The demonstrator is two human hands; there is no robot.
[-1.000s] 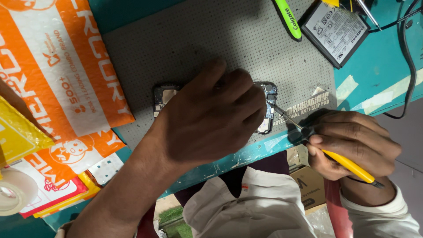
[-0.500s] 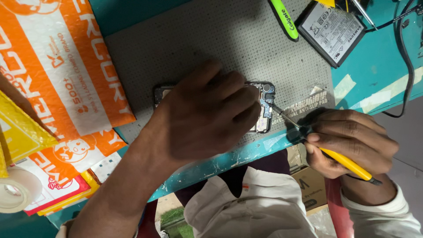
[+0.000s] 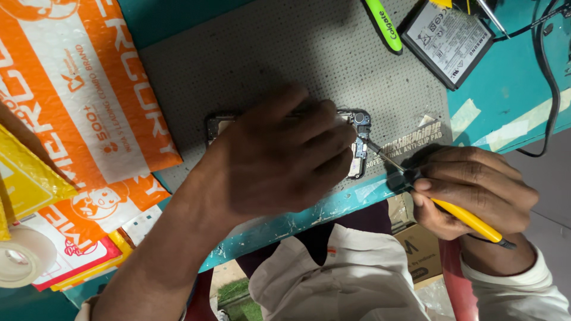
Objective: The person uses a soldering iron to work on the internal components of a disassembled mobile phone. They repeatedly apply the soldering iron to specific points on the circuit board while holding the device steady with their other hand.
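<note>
An opened phone (image 3: pixel 358 148) lies on a grey anti-slip mat (image 3: pixel 285 53), its inner parts showing at the right end. My left hand (image 3: pixel 279 157) lies flat over most of the phone and presses it down. My right hand (image 3: pixel 476 190) grips a yellow-handled screwdriver (image 3: pixel 458 214) at the table's front edge. The screwdriver's thin metal tip touches the phone's right end near the camera part.
Orange and white padded mailers (image 3: pixel 77 89) and yellow envelopes (image 3: pixel 24 178) lie at the left, with a tape roll (image 3: pixel 21 258) below them. A phone battery (image 3: pixel 449 38), a green tool (image 3: pixel 383 24) and a black cable (image 3: pixel 550 77) sit at the back right on the teal table (image 3: pixel 511 101).
The view has shifted slightly. Both hands stay in place, the screwdriver tip still at the phone's right end.
</note>
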